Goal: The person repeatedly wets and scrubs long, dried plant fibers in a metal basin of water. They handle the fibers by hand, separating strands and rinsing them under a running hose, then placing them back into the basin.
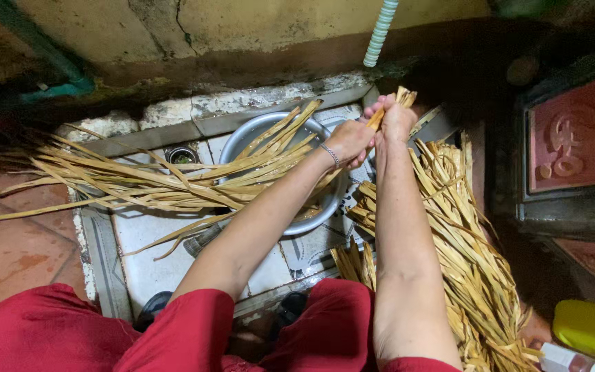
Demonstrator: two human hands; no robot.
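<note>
Both hands meet above the round silver metal bowl (270, 131), the left hand (350, 142) and the right hand (395, 120) each squeezed tight around one end of the long yellow dry leaf strips (173, 179), which fan out to the left.

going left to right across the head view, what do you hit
red floor tiles → small drain → metal basin → left hand → right hand → pile of dry leaf strips → red carved panel
</note>
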